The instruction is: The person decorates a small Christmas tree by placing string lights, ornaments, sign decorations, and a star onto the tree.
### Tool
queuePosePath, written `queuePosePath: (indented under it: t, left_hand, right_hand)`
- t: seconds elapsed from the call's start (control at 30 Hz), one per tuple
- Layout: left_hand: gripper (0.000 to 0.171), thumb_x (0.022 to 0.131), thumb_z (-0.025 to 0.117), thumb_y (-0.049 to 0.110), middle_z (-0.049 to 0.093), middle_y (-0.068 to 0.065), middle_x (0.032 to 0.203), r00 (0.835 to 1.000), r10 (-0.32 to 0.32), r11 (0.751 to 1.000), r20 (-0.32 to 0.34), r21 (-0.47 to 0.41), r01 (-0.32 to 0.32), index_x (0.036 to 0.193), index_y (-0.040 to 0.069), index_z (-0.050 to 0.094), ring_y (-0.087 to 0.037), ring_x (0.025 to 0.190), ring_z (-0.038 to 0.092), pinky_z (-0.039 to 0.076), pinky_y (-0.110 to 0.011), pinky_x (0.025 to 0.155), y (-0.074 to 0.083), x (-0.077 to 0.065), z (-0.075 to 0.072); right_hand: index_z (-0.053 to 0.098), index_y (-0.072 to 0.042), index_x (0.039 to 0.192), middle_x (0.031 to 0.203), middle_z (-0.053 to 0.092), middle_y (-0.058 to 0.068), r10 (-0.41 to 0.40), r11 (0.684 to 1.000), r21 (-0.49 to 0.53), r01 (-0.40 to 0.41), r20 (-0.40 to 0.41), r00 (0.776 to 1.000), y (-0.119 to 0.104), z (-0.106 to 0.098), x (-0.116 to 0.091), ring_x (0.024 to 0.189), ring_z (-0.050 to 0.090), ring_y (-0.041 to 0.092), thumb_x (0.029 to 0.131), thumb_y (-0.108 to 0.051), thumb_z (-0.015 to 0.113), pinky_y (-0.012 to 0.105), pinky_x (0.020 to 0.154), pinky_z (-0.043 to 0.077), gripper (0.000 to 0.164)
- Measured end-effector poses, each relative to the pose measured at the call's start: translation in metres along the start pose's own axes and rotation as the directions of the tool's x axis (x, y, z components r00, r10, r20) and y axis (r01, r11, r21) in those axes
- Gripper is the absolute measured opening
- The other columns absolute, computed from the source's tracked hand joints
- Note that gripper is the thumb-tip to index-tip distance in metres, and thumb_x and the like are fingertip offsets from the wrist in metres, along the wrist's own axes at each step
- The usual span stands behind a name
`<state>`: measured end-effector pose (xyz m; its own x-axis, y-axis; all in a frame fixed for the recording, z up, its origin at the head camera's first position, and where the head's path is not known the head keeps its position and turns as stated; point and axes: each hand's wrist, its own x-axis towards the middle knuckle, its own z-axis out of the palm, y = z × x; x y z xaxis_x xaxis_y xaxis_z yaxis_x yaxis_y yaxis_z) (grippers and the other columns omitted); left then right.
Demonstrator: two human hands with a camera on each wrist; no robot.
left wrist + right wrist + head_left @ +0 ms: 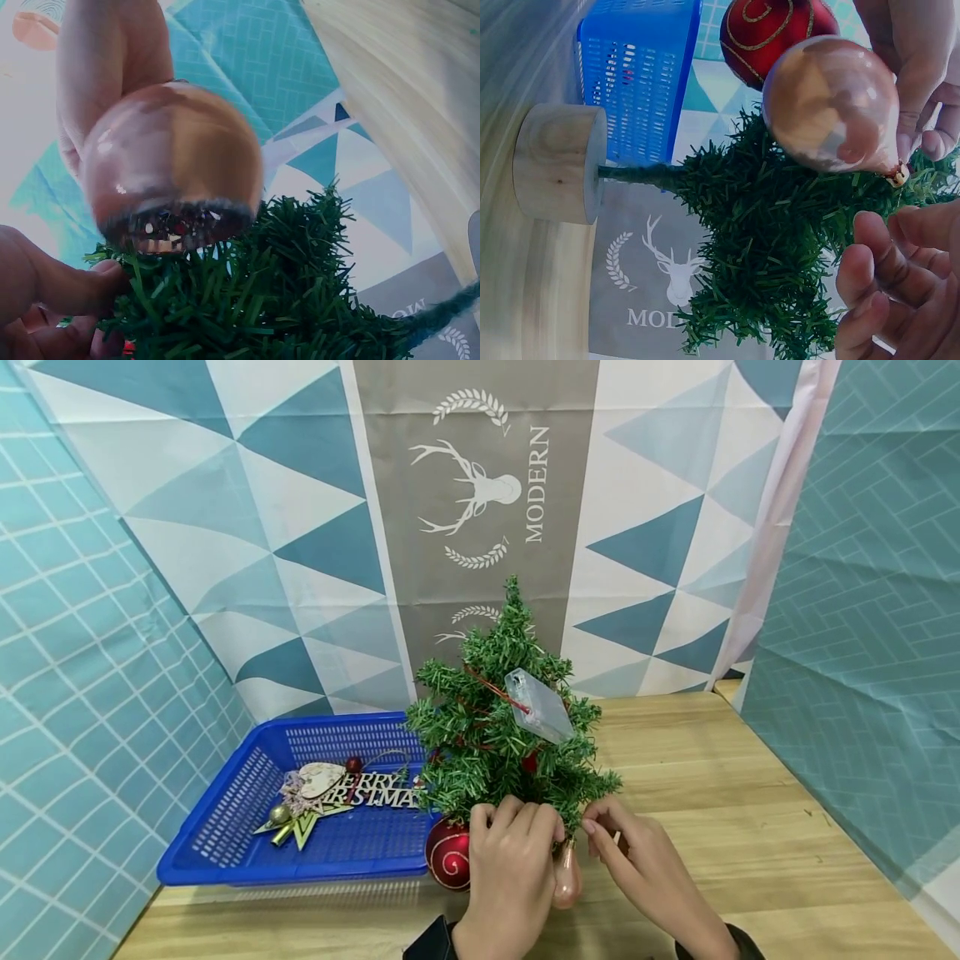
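Note:
A small artificial Christmas tree [510, 727] stands before me, with a clear plastic box [540, 706] on a red cord among its branches. My left hand [512, 860] grips a lower branch, its fingertips pressed into the needles in the left wrist view. Beside it hangs a pearly pink teardrop bauble [831, 105] with a gold cap. The thumb and forefinger of my right hand [645, 864] pinch close to that cap, at its thin hanging loop, which the fingers mostly hide. A red bauble with gold swirls [448, 856] hangs left of my left hand.
To the left sits a blue plastic basket [225, 868]. In it lie a Merry Christmas sign [375, 789], a green star [306, 825] and other small ornaments. The tree's round wooden base [559, 165] rests on the wooden table [750, 793]; patterned cloth hangs behind.

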<state>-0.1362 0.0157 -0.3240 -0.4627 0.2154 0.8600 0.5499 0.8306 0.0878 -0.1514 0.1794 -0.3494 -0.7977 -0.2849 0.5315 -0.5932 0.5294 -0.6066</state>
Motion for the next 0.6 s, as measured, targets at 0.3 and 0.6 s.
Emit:
queuePosePath:
  t: [0.3, 0.6]
  left_hand:
    - [0.024, 0.085, 0.048, 0.015, 0.042, 0.010, 0.052, 0.998, 0.042, 0.998, 0.037, 0.036, -0.043, 0.063, 0.021, 0.043, -0.011, 0.059, 0.042, 0.023, -0.030, 0.061, 0.0008, -0.0041, 0.0013]
    - [0.029, 0.063, 0.064, 0.007, 0.034, 0.010, 0.047, 0.995, 0.082, 0.995, 0.049, 0.049, -0.085, 0.059, 0.021, 0.039, -0.010, 0.055, 0.039, 0.023, -0.029, 0.059, 0.0034, -0.0041, -0.0057]
  right_hand:
    - [0.052, -0.028, 0.089, 0.063, 0.049, -0.021, 0.017, 0.999, -0.037, -0.015, 0.041, 0.999, 0.0025, -0.0011, -0.0014, 0.050, 0.043, -0.003, 0.089, -0.015, 0.052, 0.016, 0.041, 0.035, 0.012]
    - [0.054, -0.026, 0.086, 0.063, 0.050, -0.019, 0.045, 0.999, -0.028, -0.042, 0.126, 0.991, 0.0027, -0.0057, -0.0041, 0.047, 0.041, -0.002, 0.090, -0.021, 0.051, 0.017, 0.041, 0.036, 0.007]
